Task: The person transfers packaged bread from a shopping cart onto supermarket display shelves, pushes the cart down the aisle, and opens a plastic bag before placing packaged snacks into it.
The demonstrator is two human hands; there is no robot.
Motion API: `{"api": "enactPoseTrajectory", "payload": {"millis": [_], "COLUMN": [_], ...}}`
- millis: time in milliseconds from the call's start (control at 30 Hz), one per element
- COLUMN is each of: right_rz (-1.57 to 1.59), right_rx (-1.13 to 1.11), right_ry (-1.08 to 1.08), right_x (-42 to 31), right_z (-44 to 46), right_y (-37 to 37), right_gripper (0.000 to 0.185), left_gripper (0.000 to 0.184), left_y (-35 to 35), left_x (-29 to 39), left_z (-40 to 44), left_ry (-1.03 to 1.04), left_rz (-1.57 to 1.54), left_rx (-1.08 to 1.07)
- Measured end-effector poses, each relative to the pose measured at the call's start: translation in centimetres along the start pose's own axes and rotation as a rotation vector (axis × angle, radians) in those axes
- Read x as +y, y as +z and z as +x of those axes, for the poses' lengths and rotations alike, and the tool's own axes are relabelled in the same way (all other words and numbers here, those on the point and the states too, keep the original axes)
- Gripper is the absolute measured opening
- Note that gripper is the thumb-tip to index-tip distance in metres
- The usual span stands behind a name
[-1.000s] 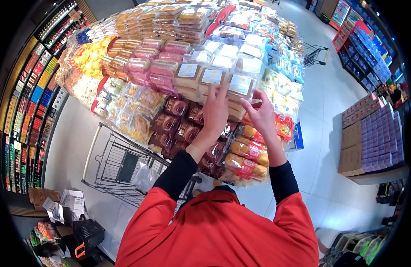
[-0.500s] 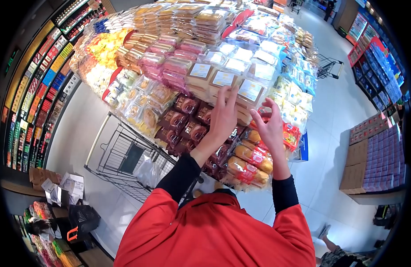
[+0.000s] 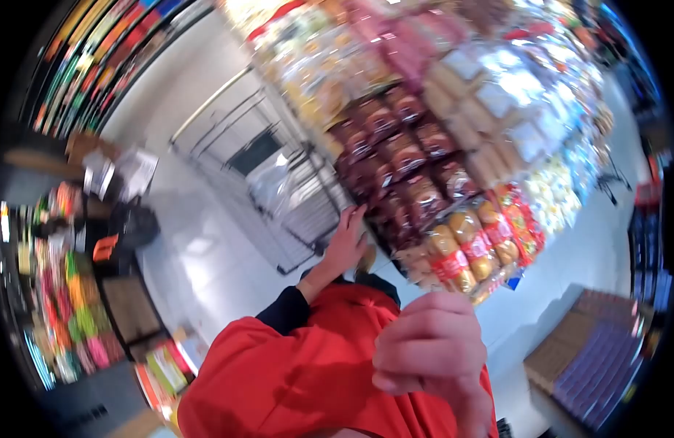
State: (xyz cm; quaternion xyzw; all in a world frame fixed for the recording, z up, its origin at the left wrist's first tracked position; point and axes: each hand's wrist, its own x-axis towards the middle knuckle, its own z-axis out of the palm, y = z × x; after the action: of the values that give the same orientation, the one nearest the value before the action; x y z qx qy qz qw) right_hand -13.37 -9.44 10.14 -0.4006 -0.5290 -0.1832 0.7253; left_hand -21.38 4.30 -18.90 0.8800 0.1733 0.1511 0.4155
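My left hand (image 3: 345,241) hangs at the near corner of the bread display, its fingers loosely stretched and holding nothing. Close by are dark brown packets (image 3: 406,150) in several rows. My right hand (image 3: 432,347) is raised close to the camera in front of my red top, slightly blurred, fingers curled in; whatever may be inside them is hidden. Beyond it lie bread rolls (image 3: 464,244) in clear wrap with red labels. Farther up the display sit packs with white labels (image 3: 497,98), smeared by motion.
A wire shopping cart (image 3: 267,175) with a white plastic bag (image 3: 270,186) stands left of the display. A black basket (image 3: 132,223) and stocked shelves (image 3: 114,55) are farther left. Stacked cartons (image 3: 585,350) stand at the lower right.
Both hands have left the white-labelled packs. My left hand dropped to the display's near corner; my right came up toward the camera and curled. The view has turned and tilted down.
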Motion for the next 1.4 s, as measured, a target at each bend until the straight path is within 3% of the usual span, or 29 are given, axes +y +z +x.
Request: {"api": "enactPoseTrajectory", "payload": {"millis": [33,100,333,433,500,567,600,633,667,700,733,800,867,933,967,1033,1067,1133,1167,1233,1300,1367,1400], "right_rz": [0.056,0.233,0.471,0.443,0.6,0.451,0.578,0.694,0.188,0.087,0.143,0.103,0.02,-0.013,-0.011,-0.233,-0.238,-0.58,-0.594,-0.66,-0.665,-0.744,-0.763], "right_rx": [-0.014,-0.058,-0.237,-0.148,-0.236,-0.217,-0.447,-0.68,-0.823,-0.658,-0.641,-0.499,-0.368,-0.318,-0.324,-0.574,-0.564,-0.916,-0.908,-1.02,-1.016,-0.982,-0.98], "right_ry": [0.031,-0.077,-0.138,0.014,-0.143,0.07,0.196,0.318,0.359,0.447,0.769,1.114,1.358,1.541,1.551,1.645,1.66,1.487,1.5,1.486,1.57,1.395,1.431], "right_x": [0.4,1.4,1.2,-0.4,0.6,-1.1,0.2,1.7,1.8,3.0,4.5,8.2,9.8,11.1,11.3,11.1,10.6,10.4,10.3,10.8,11.6,12.7,13.1], "right_z": [0.1,0.4,-1.1,-1.5,-2.3,-4.2,-4.7,-5.3,-7.5,-11.0,-14.1,-25.3,-34.2,-41.6,-44.8,-50.3,-52.1,-54.4,-55.4,-56.7,-56.9,-59.2,-58.8], "right_y": [1.6,4.4,12.0,17.0,19.4,21.4,21.8,22.6,24.5,28.3,31.0,33.2,33.4,33.0,32.3,31.9,32.3,32.3,32.3,32.8,33.7,33.9,34.8], "right_gripper": [0.033,0.088,0.094,0.089,0.079,0.019,0.02,0.021,0.021,0.021,0.02,0.01,0.011,0.011,0.011,0.027,0.027,0.047,0.047,0.064,0.071,0.074,0.076], "left_gripper": [0.07,0.074,0.066,0.066,0.066,0.066,0.066,0.065,0.063,0.06,0.058,0.051,0.042,0.031,0.027,0.019,0.019,0.019,0.019,0.017,0.015,0.024,0.034], "left_y": [-0.6,-2.0,-8.2,-8.9,-7.6,-6.8,-6.8,-7.2,-7.0,-7.8,-9.7,-13.9,-17.6,-22.0,-24.4,-27.1,-29.2,-31.7,-32.3,-34.8,-36.8,-38.6,-40.0], "left_x": [-3.5,-11.0,-21.8,-23.1,-26.0,-28.2,-29.3,-30.9,-33.7,-35.3,-36.4,-37.4,-39.9,-40.9,-40.9,-44.0,-43.9,-45.7,-47.2,-46.5,-47.0,-47.6,-47.7], "left_z": [-2.7,-8.4,-23.6,-28.8,-33.5,-37.5,-39.3,-41.1,-43.5,-44.9,-45.7,-47.0,-49.4,-51.4,-52.7,-55.6,-55.8,-54.8,-54.7,-51.4,-47.7,-42.3,-39.3], "left_ry": [-0.093,-0.206,-0.65,-0.817,-0.881,-0.947,-1.013,-0.976,-1.029,-1.004,-1.009,-1.092,-1.017,-0.952,-0.926,-0.864,-0.856,-0.827,-0.819,-0.846,-0.845,-0.853,-0.767], "left_rz": [0.104,0.183,0.264,0.141,0.145,0.102,0.05,0.055,0.015,0.084,0.044,-0.133,-0.1,-0.127,-0.087,0.001,0.029,0.053,0.051,0.023,-0.164,-0.162,-0.134], "left_rx": [-0.058,-0.036,0.233,0.249,0.341,0.373,0.38,0.38,0.383,0.371,0.281,0.178,0.035,0.026,-0.018,-0.009,0.017,0.086,0.129,0.145,0.207,0.189,0.178]}}
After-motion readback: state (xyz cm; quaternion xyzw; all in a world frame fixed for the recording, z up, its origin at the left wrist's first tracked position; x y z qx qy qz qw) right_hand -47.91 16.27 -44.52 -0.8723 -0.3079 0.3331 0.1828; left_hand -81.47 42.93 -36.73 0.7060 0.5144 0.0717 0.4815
